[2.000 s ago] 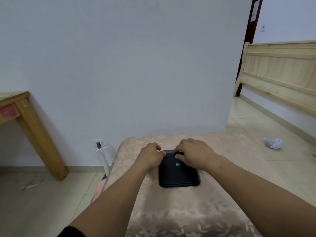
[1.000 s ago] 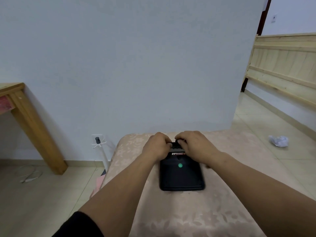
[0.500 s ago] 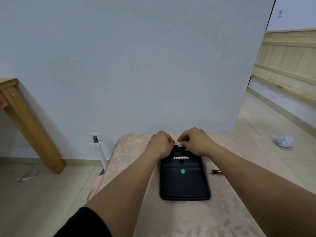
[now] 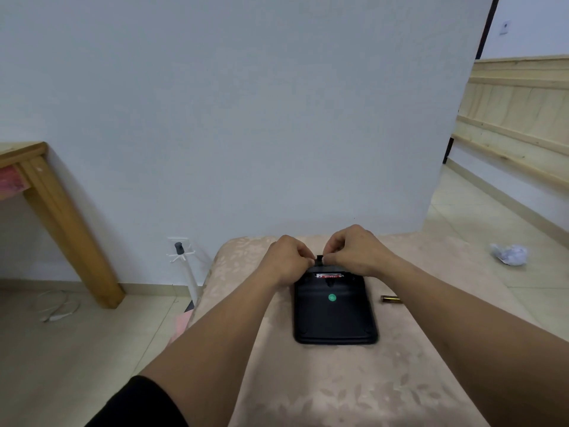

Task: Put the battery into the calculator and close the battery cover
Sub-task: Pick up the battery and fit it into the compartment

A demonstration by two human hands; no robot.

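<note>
A black calculator lies face down on a beige flowered cushion, a green sticker on its back. Its battery bay at the far end stands uncovered, and a red battery lies inside it. My left hand and my right hand meet just above that far end. Both pinch a small black battery cover between their fingertips. A second, gold-coloured battery lies loose on the cushion to the right of the calculator.
A white wall rises straight behind the cushion. A wooden table leg stands at the left, with a white cable on the tiled floor. A white stand is beside the cushion. Crumpled paper and a wooden bed frame are at the right.
The cover has come off the calculator's back and the battery bay now shows. Both hands rose from the calculator's far end with the cover. The loose battery came into view.
</note>
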